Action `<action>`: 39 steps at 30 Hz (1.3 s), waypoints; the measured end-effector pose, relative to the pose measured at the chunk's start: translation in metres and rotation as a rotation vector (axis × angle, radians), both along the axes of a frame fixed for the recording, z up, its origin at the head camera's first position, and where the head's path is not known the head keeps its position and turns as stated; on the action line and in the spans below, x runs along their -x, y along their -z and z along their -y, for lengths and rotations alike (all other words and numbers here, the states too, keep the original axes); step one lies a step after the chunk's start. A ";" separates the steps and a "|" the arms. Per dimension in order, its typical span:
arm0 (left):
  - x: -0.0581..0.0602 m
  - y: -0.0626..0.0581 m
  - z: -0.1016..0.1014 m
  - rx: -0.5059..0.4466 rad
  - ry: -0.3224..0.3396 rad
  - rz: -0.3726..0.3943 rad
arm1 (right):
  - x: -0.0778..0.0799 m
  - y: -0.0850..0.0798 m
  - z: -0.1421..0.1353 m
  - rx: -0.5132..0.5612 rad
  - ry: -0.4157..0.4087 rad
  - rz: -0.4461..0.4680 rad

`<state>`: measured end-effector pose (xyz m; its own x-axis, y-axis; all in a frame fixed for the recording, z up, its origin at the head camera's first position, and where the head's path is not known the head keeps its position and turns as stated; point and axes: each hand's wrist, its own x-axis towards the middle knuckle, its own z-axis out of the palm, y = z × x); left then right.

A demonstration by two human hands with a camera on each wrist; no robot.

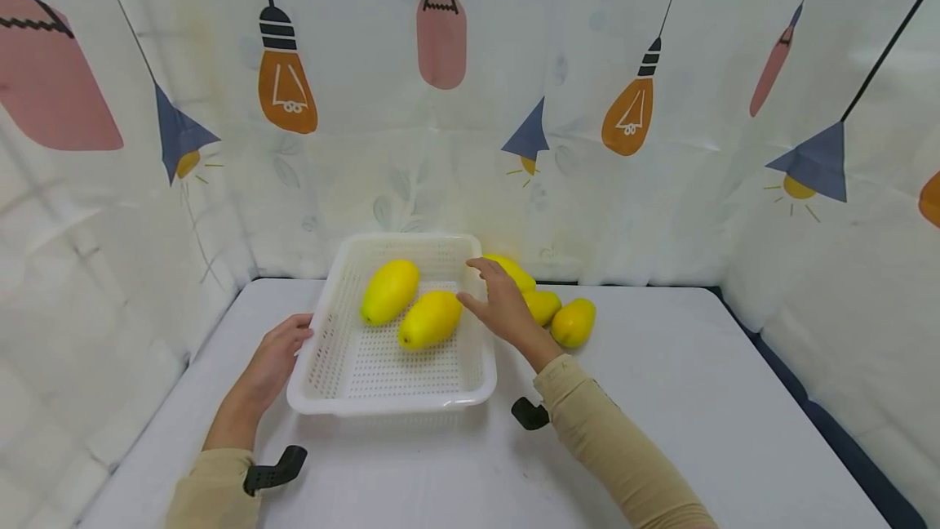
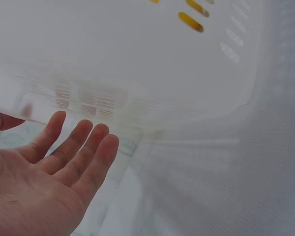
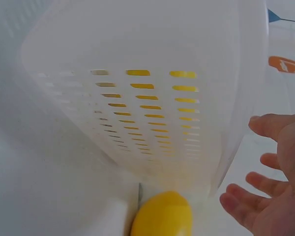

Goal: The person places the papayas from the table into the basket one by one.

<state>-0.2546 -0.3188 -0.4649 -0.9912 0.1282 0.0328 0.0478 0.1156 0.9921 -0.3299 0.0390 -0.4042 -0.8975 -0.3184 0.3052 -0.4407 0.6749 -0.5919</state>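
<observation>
A white perforated plastic basket stands on the table with two yellow mangoes inside, one mango towards the back left and another mango nearer the right wall. At the basket's left rim is my left hand, its fingers stretched along the outside of the wall in the left wrist view. My right hand hovers over the right rim, thumb and fingers spread, with nothing between them. In the right wrist view, yellow shows through the basket's slots.
To the right of the basket lie more mangoes: one mango partly behind my right hand, a second mango, and a third mango in front. The white-covered table is bounded by a patterned curtain behind and at both sides.
</observation>
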 end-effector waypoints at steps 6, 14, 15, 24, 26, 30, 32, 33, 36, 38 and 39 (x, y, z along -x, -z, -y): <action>-0.001 0.000 -0.001 0.006 -0.001 -0.001 | 0.000 0.000 -0.001 0.000 0.005 0.011; -0.002 -0.002 -0.002 0.016 -0.013 0.002 | -0.001 0.000 -0.004 0.028 0.019 0.042; -0.002 -0.002 -0.002 0.014 -0.015 0.004 | -0.001 0.000 -0.004 0.033 0.020 0.043; -0.003 -0.002 -0.003 -0.011 -0.016 0.009 | -0.001 0.001 -0.008 0.052 0.033 0.032; -0.003 -0.003 -0.003 -0.015 -0.016 0.008 | -0.002 0.001 -0.010 0.061 0.032 0.033; -0.003 -0.003 -0.004 -0.026 -0.014 0.004 | -0.002 0.000 -0.012 0.068 0.034 0.036; -0.003 -0.003 -0.004 -0.032 -0.013 0.003 | -0.002 0.000 -0.013 0.067 0.037 0.038; -0.003 -0.003 -0.004 -0.035 -0.013 0.003 | -0.002 0.000 -0.014 0.066 0.039 0.041; -0.003 -0.003 -0.004 -0.038 -0.013 0.009 | -0.003 0.001 -0.016 0.074 0.043 0.051; -0.003 -0.003 -0.003 -0.037 -0.014 0.012 | -0.003 0.001 -0.017 0.086 0.045 0.054; -0.003 -0.002 -0.003 -0.038 -0.014 0.015 | -0.003 0.001 -0.018 0.092 0.048 0.054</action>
